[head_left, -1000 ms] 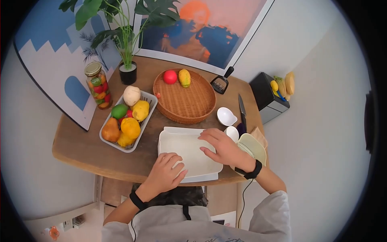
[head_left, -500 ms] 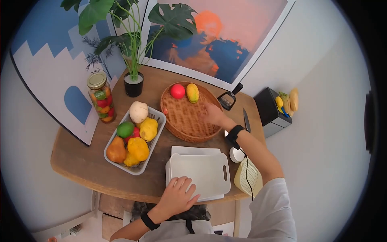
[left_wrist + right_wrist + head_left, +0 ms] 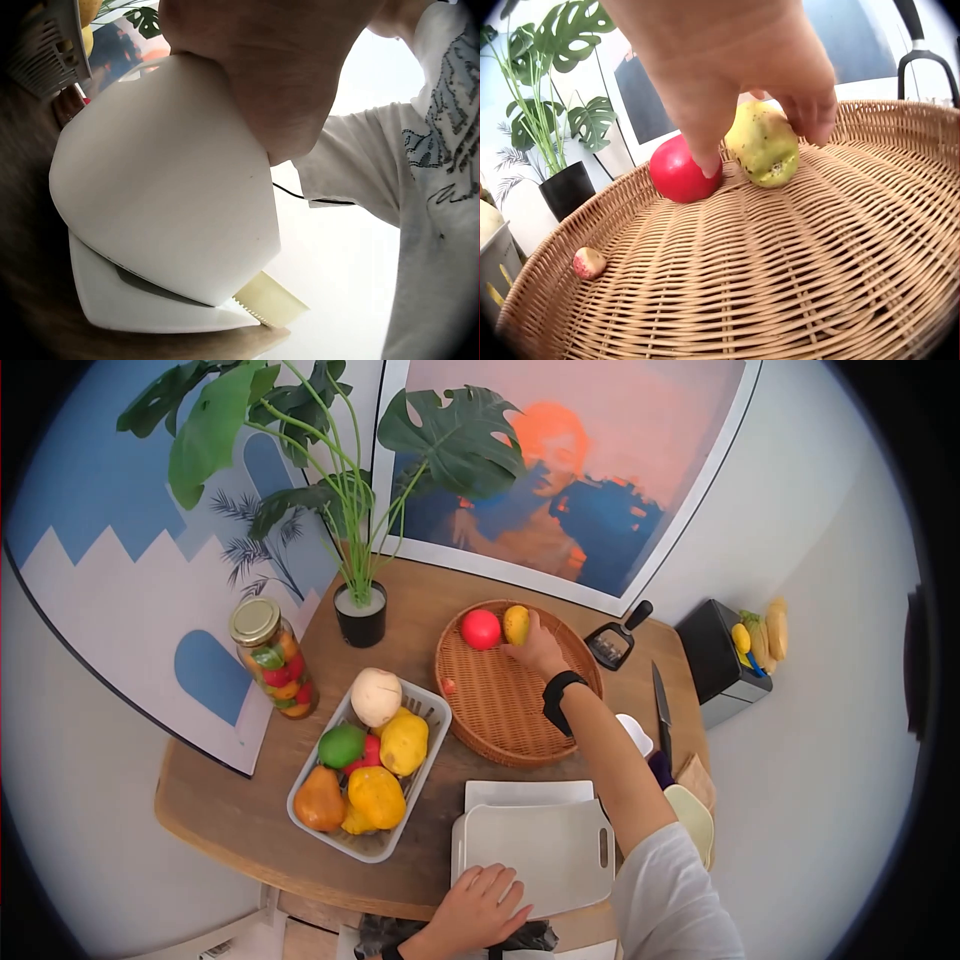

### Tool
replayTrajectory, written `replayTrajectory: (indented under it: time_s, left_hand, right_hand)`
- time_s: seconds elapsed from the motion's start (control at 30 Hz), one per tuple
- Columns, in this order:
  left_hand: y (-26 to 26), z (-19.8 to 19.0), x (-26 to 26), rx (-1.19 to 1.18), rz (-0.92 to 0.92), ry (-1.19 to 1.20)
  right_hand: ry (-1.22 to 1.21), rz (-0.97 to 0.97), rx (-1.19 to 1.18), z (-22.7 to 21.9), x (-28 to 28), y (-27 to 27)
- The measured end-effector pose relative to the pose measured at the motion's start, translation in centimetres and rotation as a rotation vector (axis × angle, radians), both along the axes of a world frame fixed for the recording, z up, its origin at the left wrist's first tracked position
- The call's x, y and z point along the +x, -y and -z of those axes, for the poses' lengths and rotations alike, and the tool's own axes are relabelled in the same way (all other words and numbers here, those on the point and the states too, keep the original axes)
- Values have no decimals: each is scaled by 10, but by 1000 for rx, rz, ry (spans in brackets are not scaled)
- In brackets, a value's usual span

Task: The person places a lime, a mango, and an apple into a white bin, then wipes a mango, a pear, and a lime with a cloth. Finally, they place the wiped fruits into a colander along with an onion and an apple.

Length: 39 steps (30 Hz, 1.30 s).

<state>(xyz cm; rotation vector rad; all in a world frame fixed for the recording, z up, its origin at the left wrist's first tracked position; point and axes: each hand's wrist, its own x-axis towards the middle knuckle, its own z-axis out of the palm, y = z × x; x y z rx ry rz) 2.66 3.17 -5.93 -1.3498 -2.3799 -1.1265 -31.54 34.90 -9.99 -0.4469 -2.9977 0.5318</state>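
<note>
My right hand (image 3: 541, 653) reaches into a round wicker basket (image 3: 490, 710). Its fingers curl round a spotted yellow-green papaya (image 3: 765, 146), which still sits in the basket; the thumb lies on the side toward a red round fruit (image 3: 681, 174). My left hand (image 3: 474, 908) rests with loosely extended fingers on the near left edge of a white tray (image 3: 540, 850) that has a handle slot. Under the tray lies another white board (image 3: 525, 792). In the left wrist view, the tray (image 3: 165, 165) fills the middle, the hand at its upper edge.
A grey basket (image 3: 440, 710) of mixed fruit stands left of the tray, a jar (image 3: 275, 660) and potted plant (image 3: 360, 620) behind it. Right of the wicker basket lie a black-handled grater (image 3: 612, 647), a knife (image 3: 662, 705), a white bowl (image 3: 635, 734) and a pale yellow colander (image 3: 693, 820).
My right hand has left the white tray, crossed over the wicker basket and come to the papaya. The left hand stays at the tray's near left edge. The head view has shifted.
</note>
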Motion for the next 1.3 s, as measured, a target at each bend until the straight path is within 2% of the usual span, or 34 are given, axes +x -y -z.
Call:
replayTrajectory:
  time_s: [0.07,0.17,0.3,0.5,0.63,0.73,0.83,0.97,1.07,1.17,1.3]
  left_hand:
    - [-3,-5,1,52,-60,-69]
    - [0,-2,-3,-82,14,-3]
    - [-1,2,-4,-61,11,-14]
    - [-1,-1,-5,-26,-9,-107]
    - [-2,1,-5,-12,-18,-143]
    - [-2,2,-4,9,-18,-160]
    - [-2,3,-3,-4,-17,-165]
    - [-2,5,-4,2,-9,-172]
    - [-2,6,-3,11,-14,-180]
    - [-1,5,-3,13,-21,-181]
    - [-2,7,-3,-2,-21,-170]
  right_hand:
    - [-13,14,-17,6,-6,-2]
    - [-66,2,-65,12,-3,-7]
    - [-134,-92,-170,-15,26,-15]
    - [-96,-327,-137,-90,136,-13]
    - [-202,-648,101,-140,215,-1]
    - [-162,-747,193,-170,265,15]
    - [-169,-769,153,-187,298,34]
    - [-153,-795,91,-186,320,48]
    - [-25,-804,69,-179,328,52]
    - [149,-859,114,-160,331,49]
    - [174,-917,206,-147,336,45]
